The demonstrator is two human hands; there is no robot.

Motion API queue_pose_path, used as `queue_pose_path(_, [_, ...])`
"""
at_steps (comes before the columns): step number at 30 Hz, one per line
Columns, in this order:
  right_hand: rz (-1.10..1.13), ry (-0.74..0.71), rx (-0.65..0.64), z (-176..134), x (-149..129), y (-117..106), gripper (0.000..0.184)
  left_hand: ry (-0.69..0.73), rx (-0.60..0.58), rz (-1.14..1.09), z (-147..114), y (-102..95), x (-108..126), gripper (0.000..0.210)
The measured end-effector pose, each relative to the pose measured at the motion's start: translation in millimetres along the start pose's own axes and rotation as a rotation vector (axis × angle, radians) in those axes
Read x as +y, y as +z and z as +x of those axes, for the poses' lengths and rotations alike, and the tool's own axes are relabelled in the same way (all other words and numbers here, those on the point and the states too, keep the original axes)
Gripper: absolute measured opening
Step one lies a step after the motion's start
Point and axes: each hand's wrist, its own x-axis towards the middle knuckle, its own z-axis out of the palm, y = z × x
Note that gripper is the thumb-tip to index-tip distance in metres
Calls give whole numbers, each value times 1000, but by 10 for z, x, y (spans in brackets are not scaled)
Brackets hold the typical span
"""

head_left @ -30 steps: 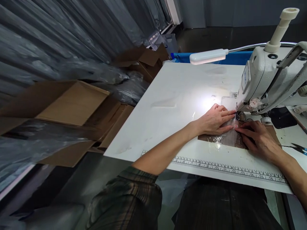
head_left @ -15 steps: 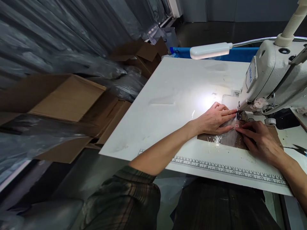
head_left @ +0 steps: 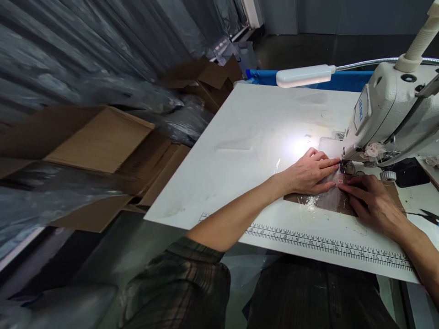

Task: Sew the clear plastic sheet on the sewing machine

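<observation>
My left hand (head_left: 310,172) lies flat with its fingers stretched over a thin translucent piece of fabric (head_left: 328,200). Its fingertips are close to the presser foot (head_left: 344,167) of a white sewing machine (head_left: 380,103). My right hand (head_left: 372,198) is just right of it, fingers bent and closed at the fabric's edge, fingertips near a small pinkish mark (head_left: 340,182). The exact grip is partly hidden. Beneath the fabric a brown sheet (head_left: 300,198) shows on the white table (head_left: 219,178).
A white lamp (head_left: 305,76) on a flexible metal neck lights the table. A printed ruler (head_left: 308,242) runs along the front edge. Dark snips (head_left: 429,214) and a black phone-like object (head_left: 411,172) lie at right. Open cardboard boxes (head_left: 99,139) with plastic stand left.
The whole view has shifted slightly, so everything appears a little further right and lower. Both hands keep nearly the same pose at the fabric beside the presser foot.
</observation>
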Motion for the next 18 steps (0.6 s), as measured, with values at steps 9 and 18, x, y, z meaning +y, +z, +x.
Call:
queue_pose_path(9, [12,18,-3,-15,46,14,35,6,19,16,17,38,-4,48])
queue_pose_path(18, [23,-27,13,23,51,-20,34,45,38,41,24,29,51,40])
